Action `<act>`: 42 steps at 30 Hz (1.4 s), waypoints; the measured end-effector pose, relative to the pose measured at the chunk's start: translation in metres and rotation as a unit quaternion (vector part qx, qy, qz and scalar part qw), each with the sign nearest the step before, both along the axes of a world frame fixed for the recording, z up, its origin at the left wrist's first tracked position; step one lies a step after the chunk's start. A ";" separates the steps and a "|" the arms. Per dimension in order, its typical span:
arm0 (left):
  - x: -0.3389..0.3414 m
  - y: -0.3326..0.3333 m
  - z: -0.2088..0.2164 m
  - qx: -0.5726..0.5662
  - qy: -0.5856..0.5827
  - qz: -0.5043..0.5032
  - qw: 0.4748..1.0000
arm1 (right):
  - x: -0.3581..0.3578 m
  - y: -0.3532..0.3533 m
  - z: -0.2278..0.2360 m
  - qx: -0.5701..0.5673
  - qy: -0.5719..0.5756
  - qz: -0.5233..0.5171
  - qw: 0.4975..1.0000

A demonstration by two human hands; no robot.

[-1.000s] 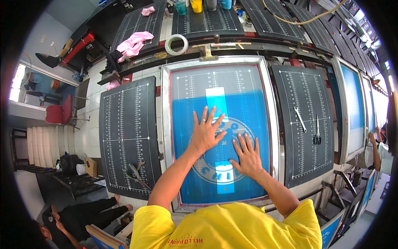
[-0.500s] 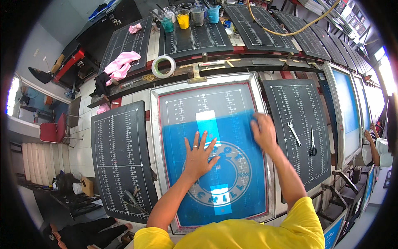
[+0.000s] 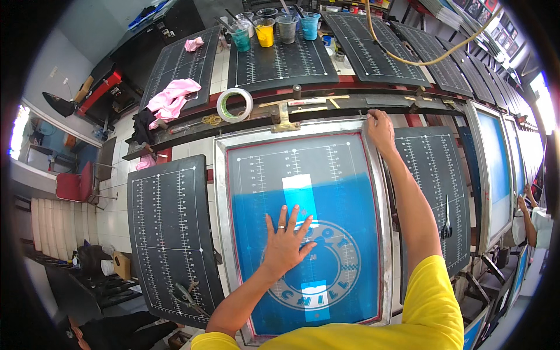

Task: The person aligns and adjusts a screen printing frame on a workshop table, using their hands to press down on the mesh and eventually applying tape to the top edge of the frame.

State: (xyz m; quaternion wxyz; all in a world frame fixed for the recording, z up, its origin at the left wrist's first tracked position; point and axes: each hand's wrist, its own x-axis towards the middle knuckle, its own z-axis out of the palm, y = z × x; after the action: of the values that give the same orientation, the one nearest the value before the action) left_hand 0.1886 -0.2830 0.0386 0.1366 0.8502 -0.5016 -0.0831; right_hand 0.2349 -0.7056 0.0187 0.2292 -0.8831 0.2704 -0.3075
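Observation:
A silkscreen frame (image 3: 224, 198) with a metal rim lies in front of me, its mesh (image 3: 256, 224) mostly blue with a ring-shaped design of letters. White strips (image 3: 299, 184) show through the mesh over a dark ruled board. My left hand (image 3: 286, 245) rests flat on the blue part with its fingers spread. At the frame's far right corner is my right hand (image 3: 381, 133), its fingers curled together beside a small bolt. Whether they grip the bolt or the rim is hidden.
Dark ruled boards (image 3: 166, 233) flank the frame; pliers (image 3: 188, 296) lie on the left one, scissors (image 3: 446, 219) on the right. A tape roll (image 3: 234, 105) sits on the far rail, beyond it paint cups (image 3: 265, 34). A hose (image 3: 402, 59) hangs at far right. Another person's arm (image 3: 528, 219) shows at right.
My right hand has moved from the mesh's right side out to the frame's far right corner. The left hand stays on the mesh. The wrench on the right board is now hidden behind my right arm.

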 end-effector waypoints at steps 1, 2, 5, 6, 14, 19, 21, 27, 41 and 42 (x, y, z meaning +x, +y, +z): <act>0.001 -0.001 0.004 -0.002 -0.008 -0.002 1.000 | 0.002 0.003 0.003 -0.058 -0.015 0.009 0.998; 0.002 -0.001 0.010 -0.002 -0.016 -0.001 1.000 | 0.007 0.017 0.012 -0.080 -0.035 0.037 0.995; 0.018 -0.004 0.005 -0.017 -0.024 -0.014 0.999 | 0.024 0.048 0.024 -0.117 -0.049 0.144 0.982; 0.028 -0.006 0.003 -0.023 -0.022 -0.021 0.999 | 0.031 0.057 0.026 -0.094 -0.036 0.194 0.976; 0.197 -0.077 0.007 -0.260 -0.124 0.129 0.949 | 0.091 0.123 0.017 -0.048 0.026 0.283 0.957; 0.234 -0.098 -0.013 -0.201 -0.056 0.134 0.969 | 0.104 0.129 0.006 -0.016 0.025 0.281 0.959; 0.238 -0.100 -0.022 -0.234 -0.067 0.133 0.961 | 0.108 0.129 0.002 -0.018 0.015 0.289 0.957; 0.236 -0.103 -0.026 -0.279 -0.020 0.135 0.951 | 0.104 0.125 0.006 0.029 0.036 0.294 0.955; 0.238 -0.104 -0.023 -0.256 -0.015 0.136 0.957 | 0.105 0.122 0.003 0.036 0.040 0.311 0.949; 0.240 -0.102 -0.021 -0.253 0.001 0.132 0.958 | 0.104 0.122 0.003 0.039 0.036 0.310 0.949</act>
State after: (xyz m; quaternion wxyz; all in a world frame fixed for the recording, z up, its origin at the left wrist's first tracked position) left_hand 0.4282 -0.3855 0.0172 0.3575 0.8462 -0.3899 0.0650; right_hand 0.3391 -0.5832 0.0218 0.3378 -0.9241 0.0029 -0.1787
